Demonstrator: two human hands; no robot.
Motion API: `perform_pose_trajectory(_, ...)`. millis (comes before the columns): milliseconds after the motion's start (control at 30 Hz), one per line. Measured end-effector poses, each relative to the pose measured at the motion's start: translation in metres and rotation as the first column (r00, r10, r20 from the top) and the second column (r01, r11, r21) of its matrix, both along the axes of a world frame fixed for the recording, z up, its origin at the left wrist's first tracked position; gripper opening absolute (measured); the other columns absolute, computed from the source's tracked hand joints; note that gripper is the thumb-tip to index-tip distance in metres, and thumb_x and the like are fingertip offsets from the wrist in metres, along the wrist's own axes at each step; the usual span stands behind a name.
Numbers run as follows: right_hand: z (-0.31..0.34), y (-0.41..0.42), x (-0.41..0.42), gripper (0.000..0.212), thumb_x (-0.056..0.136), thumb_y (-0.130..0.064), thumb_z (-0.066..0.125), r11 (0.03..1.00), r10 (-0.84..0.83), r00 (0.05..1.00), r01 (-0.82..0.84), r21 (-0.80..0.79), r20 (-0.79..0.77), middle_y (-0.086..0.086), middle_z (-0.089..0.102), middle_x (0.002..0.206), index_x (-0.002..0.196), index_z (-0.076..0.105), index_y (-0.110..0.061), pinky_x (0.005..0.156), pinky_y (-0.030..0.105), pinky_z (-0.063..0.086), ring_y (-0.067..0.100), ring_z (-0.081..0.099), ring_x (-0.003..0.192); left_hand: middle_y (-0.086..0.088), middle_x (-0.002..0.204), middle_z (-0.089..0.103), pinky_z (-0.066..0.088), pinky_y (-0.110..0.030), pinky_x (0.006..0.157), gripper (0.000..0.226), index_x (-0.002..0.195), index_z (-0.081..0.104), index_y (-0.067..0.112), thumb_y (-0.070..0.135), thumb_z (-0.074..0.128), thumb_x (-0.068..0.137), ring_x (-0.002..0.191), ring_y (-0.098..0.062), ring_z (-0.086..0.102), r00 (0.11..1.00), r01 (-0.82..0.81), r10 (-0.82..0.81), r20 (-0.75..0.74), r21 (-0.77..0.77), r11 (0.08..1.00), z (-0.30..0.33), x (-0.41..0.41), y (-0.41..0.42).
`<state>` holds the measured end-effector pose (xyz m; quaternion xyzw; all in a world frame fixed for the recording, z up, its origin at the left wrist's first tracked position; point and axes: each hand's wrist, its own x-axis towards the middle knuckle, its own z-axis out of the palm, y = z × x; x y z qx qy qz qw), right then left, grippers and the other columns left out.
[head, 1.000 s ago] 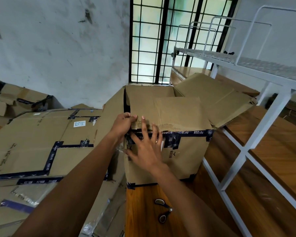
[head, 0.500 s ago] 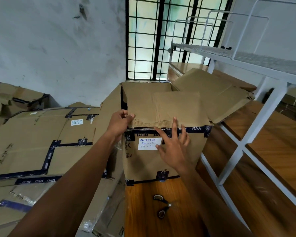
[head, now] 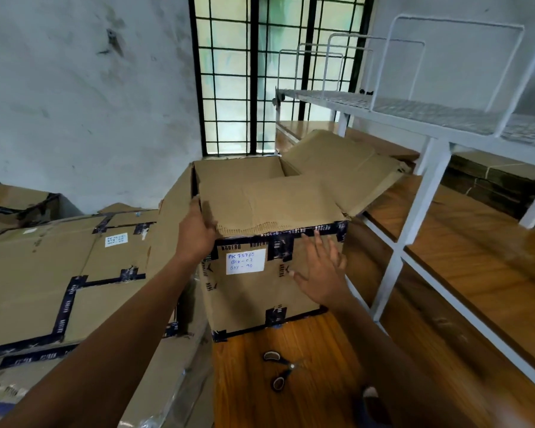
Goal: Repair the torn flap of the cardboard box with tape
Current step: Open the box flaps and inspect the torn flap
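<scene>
A brown cardboard box [head: 254, 291] stands on the wooden floor, edged with dark printed tape and bearing a white handwritten label [head: 245, 262]. Its torn flap [head: 278, 205] lies folded over the top, the ragged corrugated edge along the front rim. My left hand [head: 196, 234] grips the flap's front left corner. My right hand [head: 321, 271] hovers with fingers spread in front of the box's right side, holding nothing. No roll of tape shows.
Black-handled scissors [head: 280, 370] lie on the floor before the box. Flattened taped cartons [head: 59, 273] are stacked at left. A white metal rack [head: 414, 217] stands close on the right. Another loose cardboard sheet [head: 346, 162] leans behind the box, under a barred window.
My right hand has slid from the front left of the box, over the label, across to the right and lower. The left hand keeps its hold on the flap's corner.
</scene>
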<state>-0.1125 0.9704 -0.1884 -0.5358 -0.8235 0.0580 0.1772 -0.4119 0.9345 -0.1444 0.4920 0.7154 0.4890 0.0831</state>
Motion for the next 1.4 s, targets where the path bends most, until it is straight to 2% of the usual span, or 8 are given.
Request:
perform_pose_trajectory(133,0.01,0.001,0.004,0.092,0.099,-0.057,0.056,0.999,0.042,0.999,-0.042,0.023,0.02,-0.001,-0.007,0.176,0.166,0.0,-0.029,0.124,0.063,0.002,0.03,-0.013,0.161,-0.013,0.125,0.065,0.064,-0.045,0.092,0.032,0.116,0.07,0.027,0.001,0.06,0.102,0.11,-0.029,0.069,0.986,0.003,-0.016,-0.169,-0.077,0.997,-0.001,0.003,0.005)
perform_pose_trajectory(233,0.019,0.007,0.001,0.094,0.098,-0.055,0.059,0.996,0.081,0.995,-0.083,0.042,0.05,-0.003,-0.006,0.176,0.166,-0.001,-0.032,0.125,0.063,0.004,0.027,-0.012,0.161,-0.016,0.123,0.067,0.061,-0.051,0.096,0.025,0.123,0.073,0.022,0.017,0.054,0.109,0.109,-0.034,0.067,0.971,0.014,-0.042,-0.236,-0.119,0.993,0.0,0.004,0.002)
perform_pose_trajectory(400,0.026,0.02,-0.012,0.098,0.095,-0.054,0.063,0.993,0.104,0.989,-0.109,0.041,0.109,-0.004,-0.006,0.176,0.165,-0.002,-0.031,0.125,0.063,0.01,0.026,-0.008,0.162,-0.019,0.13,0.065,0.051,-0.048,0.103,0.044,0.142,0.066,0.02,0.047,0.047,0.112,0.122,-0.036,0.06,0.924,0.049,-0.124,-0.362,-0.21,0.977,0.003,0.008,-0.006)
perform_pose_trajectory(467,0.024,0.026,-0.013,0.098,0.096,-0.054,0.062,0.994,0.104,0.983,-0.109,0.028,0.152,-0.002,-0.004,0.176,0.165,-0.003,-0.029,0.125,0.062,0.013,0.027,-0.005,0.162,-0.018,0.134,0.064,0.052,-0.047,0.104,0.046,0.146,0.063,0.021,0.047,0.052,0.11,0.123,-0.035,0.061,0.905,0.052,-0.149,-0.399,-0.243,0.969,0.003,0.008,-0.008)
perform_pose_trajectory(567,0.017,0.032,-0.013,0.101,0.096,-0.054,0.063,0.995,0.094,0.978,-0.099,0.021,0.185,-0.002,-0.003,0.176,0.166,-0.005,-0.029,0.126,0.061,0.016,0.026,-0.003,0.162,-0.011,0.122,0.072,0.059,-0.04,0.092,0.035,0.142,0.066,0.022,0.034,0.056,0.111,0.105,-0.025,0.067,0.886,0.076,-0.176,-0.428,-0.241,0.968,0.006,0.002,-0.012)
perform_pose_trajectory(833,-0.004,0.034,-0.012,0.114,0.091,-0.057,0.067,0.991,0.052,0.979,-0.074,0.108,0.198,-0.003,-0.009,0.176,0.162,-0.019,-0.034,0.125,0.061,0.019,0.026,-0.007,0.162,-0.006,0.104,0.078,0.053,-0.03,0.069,0.022,0.125,0.076,0.022,0.021,0.063,0.107,0.083,-0.017,0.067,0.869,-0.054,0.011,-0.496,-0.072,0.996,0.007,0.006,-0.021)
perform_pose_trajectory(1033,-0.011,0.038,-0.009,0.12,0.09,-0.06,0.067,0.991,0.062,0.972,-0.088,0.104,0.227,-0.002,-0.026,0.173,0.162,-0.025,-0.03,0.126,0.063,0.013,0.027,-0.017,0.161,-0.006,0.112,0.08,0.06,-0.034,0.084,0.024,0.126,0.077,0.019,0.016,0.069,0.103,0.094,-0.022,0.074,0.854,0.013,0.03,-0.52,0.078,0.997,0.024,0.008,-0.014)
perform_pose_trajectory(1400,-0.023,0.041,-0.014,0.13,0.087,-0.061,0.07,0.987,0.051,0.98,-0.08,0.143,0.194,0.0,-0.034,0.17,0.159,-0.033,-0.028,0.125,0.063,0.012,0.03,-0.022,0.159,-0.008,0.116,0.08,0.063,-0.041,0.077,0.026,0.127,0.078,0.02,0.015,0.068,0.104,0.095,-0.033,0.076,0.659,0.12,0.019,-0.752,0.13,0.984,0.068,0.013,0.001)
